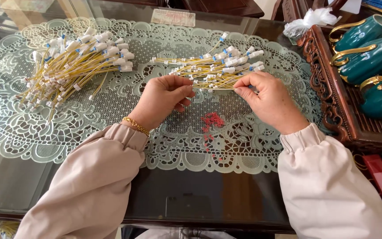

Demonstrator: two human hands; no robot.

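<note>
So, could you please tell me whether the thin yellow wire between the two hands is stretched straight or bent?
Stretched straight: the thin yellow wire runs level between the left hand and right hand, each pinching one end.

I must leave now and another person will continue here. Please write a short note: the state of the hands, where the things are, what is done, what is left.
Left hand and right hand: each pinches one end of a single yellow wire, stretched between them.
Small wire pile: just behind the hands on the lace mat.
Large wire pile: far left on the mat.
Done or left: cannot tell which pile is finished.
</note>
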